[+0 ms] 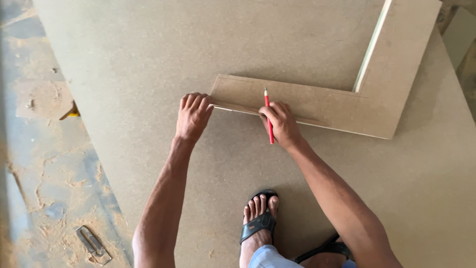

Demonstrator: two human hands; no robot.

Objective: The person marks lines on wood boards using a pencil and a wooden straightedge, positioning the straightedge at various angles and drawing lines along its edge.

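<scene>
An L-shaped frame piece (317, 106) of brown fibreboard is laid flat on a large board (148, 59) of the same material, which covers most of the floor in view. One arm of the piece runs from left to right in front of the person; the other runs away to the far right.

The left hand (193, 115) is pressed on the left end of the piece, fingers curled together over its near corner. The right hand (281, 124) is closed around a red pencil (268, 115), whose tip is set on the near arm of the piece, close to its near edge.

The piece is judged to be stiff and fairly light, with a smooth, dusty face that could slide on the board beneath unless held down. Its thin arms and inner corner are probably the weak points, so it is best gripped by both arms near the corner, or pinned flat at an end as here.

Counted: one L-shaped piece, one large board, one pencil, two sandals (258, 223), and one small metal clip (94, 244) on the dusty floor (44, 173) at the near left.
</scene>
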